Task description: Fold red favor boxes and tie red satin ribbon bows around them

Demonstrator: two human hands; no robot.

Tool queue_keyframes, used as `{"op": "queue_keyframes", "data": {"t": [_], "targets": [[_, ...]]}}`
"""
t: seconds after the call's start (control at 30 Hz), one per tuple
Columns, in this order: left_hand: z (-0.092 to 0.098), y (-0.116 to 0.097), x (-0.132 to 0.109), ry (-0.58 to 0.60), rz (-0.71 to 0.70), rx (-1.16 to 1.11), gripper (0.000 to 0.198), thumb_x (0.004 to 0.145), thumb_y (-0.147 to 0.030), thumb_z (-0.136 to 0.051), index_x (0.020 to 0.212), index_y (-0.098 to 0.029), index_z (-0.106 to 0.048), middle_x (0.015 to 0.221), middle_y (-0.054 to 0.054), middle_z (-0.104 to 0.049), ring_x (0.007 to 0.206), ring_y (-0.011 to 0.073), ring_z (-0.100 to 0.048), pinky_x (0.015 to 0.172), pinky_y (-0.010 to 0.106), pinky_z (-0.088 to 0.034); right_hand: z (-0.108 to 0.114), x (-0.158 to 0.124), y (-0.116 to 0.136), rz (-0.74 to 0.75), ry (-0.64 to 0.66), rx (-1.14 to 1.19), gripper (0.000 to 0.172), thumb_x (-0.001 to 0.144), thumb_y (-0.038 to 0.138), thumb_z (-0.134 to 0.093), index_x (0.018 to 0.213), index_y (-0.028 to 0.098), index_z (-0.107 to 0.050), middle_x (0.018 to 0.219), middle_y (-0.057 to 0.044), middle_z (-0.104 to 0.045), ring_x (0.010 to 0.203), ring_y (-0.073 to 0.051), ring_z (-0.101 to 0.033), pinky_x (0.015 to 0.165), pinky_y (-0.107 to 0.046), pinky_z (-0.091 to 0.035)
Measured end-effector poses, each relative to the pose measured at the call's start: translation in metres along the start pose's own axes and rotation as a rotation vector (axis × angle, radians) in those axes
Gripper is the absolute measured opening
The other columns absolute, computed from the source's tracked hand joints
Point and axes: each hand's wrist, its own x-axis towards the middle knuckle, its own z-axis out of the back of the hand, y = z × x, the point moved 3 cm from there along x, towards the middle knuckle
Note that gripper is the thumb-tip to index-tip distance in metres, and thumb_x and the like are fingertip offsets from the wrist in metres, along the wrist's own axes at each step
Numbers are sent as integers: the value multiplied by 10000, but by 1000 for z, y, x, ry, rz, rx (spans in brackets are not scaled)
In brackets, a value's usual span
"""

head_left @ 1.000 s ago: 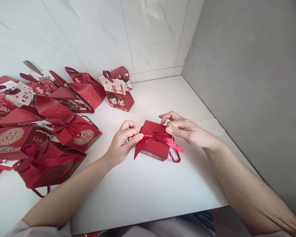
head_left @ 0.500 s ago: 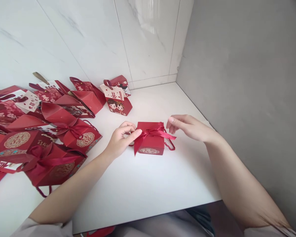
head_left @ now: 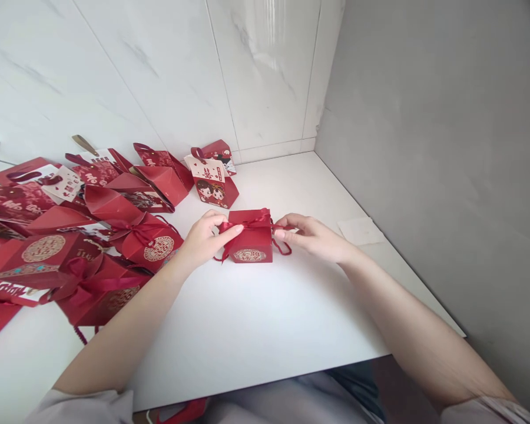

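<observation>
A small red gift box (head_left: 251,240) with a gold emblem stands on the white table in front of me. A dark red ribbon (head_left: 257,221) is tied across its top, and a twisted cord handle (head_left: 283,249) hangs at its right side. My left hand (head_left: 208,237) is closed at the box's left, thumb and fingers pinching the ribbon there. On the other side, my right hand (head_left: 307,234) pinches the ribbon's right end between thumb and fingers, drawn out from the box.
Several red gift boxes (head_left: 145,241) crowd the table's left side. Two more boxes, one with cartoon faces (head_left: 212,187), stand by the tiled wall (head_left: 159,70). A pale flat sheet (head_left: 361,231) lies near the grey wall (head_left: 433,147) on the right.
My right hand has moved left to the box and taken hold of the ribbon's right end. The left hand now pinches the ribbon's left side. The view has shifted slightly.
</observation>
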Motion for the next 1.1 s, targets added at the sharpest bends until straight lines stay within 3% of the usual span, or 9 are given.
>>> {"op": "queue_keyframes", "data": {"t": [0.1,0.2,0.33,0.6,0.73,0.8,0.87,0.97,1.1], "targets": [[-2,3,2,11,37,-57,419,814,-508,-617,631,-167,-457,811,3,-482,710,132,-497,660,265,-390,-10,7,-8,-1,8,177,405,883,558,-550,773,169,-568,701,-7,-578,627,-116,-521,662,-284,-445],[-7,3,1,-13,44,-70,461,786,-502,-653,600,-168,-396,725,-19,-395,626,108,-427,597,260,-342,-11,8,-9,42,0,201,373,887,516,-568,740,173,-576,755,-20,-599,707,-126,-559,742,-284,-464],[-12,4,1,-50,35,-111,497,767,-475,-679,575,-170,-335,686,-29,-330,594,96,-365,569,258,-305,-6,0,2,93,-5,18,345,936,444,-497,723,190,-593,730,-12,-611,726,-138,-560,732,-275,-454],[-14,6,2,-64,49,-175,535,722,-457,-720,561,-173,-297,667,-35,-298,571,86,-331,536,251,-277,-3,-16,9,-15,324,-320,347,922,333,-476,684,181,-678,695,-18,-678,638,-139,-590,592,-262,-430],[-15,8,1,-13,94,-310,453,753,-487,-687,584,-169,-413,637,-27,-378,579,98,-384,541,243,-315,-13,-26,24,191,294,-423,355,936,360,-493,662,197,-647,625,-18,-664,555,-141,-580,556,-281,-439],[-15,9,1,6,101,-423,412,802,-512,-623,615,-165,-501,619,-18,-440,581,108,-410,556,246,-348,-23,-30,38,438,-26,-552,267,932,342,-512,755,214,-667,745,-54,-696,717,-193,-630,698,-342,-482],[-15,10,0,6,118,-518,419,826,-518,-583,613,-160,-536,592,-14,-468,577,114,-424,574,250,-373,-44,-34,45,658,-143,-689,185,914,333,-546,838,240,-686,1066,-82,-708,1030,-256,-620,886,-418,-474],[-16,12,0,13,152,-581,403,833,-498,-579,618,-159,-544,585,-15,-482,580,118,-437,582,252,-377,-75,-27,38,755,-101,-892,192,924,329,-537,894,230,-699,1479,-74,-461,1377,-287,-386,1149,-525,-267],[-16,13,2,13,95,-530,409,844,-478,-572,599,-165,-482,592,-21,-445,588,114,-415,584,254,-355,-87,-14,20,670,-55,-948,347,938,273,-521,1267,180,-580,1533,-132,-369,1443,-292,-286,1181,-629,-83]]}}
